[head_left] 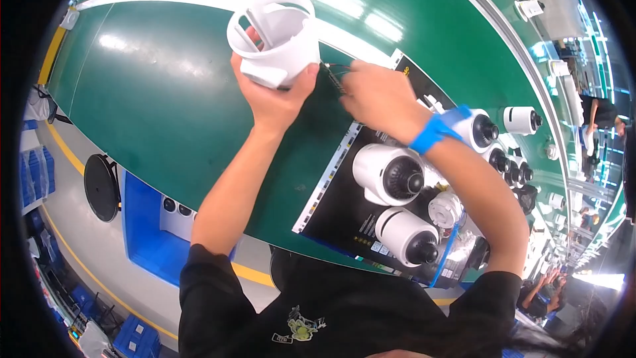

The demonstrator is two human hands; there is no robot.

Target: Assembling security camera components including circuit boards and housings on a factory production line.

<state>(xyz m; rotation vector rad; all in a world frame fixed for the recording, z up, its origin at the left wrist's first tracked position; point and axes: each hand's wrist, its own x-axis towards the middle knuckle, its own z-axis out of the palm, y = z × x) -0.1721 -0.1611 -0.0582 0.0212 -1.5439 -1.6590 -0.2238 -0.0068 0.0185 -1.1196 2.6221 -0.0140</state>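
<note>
My left hand is wrapped round a white cylindrical housing and holds it up over the green table. The housing is hollow, with its wide open end tilted up and ribs inside. Close to its right side, my right hand is closed on a thin dark cable; a fine red strand shows beside it. Where the cable ends is too small to make out. A blue wrist strap circles my right wrist.
White dome cameras stand and lie on a black printed mat at the right, several more behind them. A blue cord crosses the mat's near end. At lower left are a blue bin and a round black stool.
</note>
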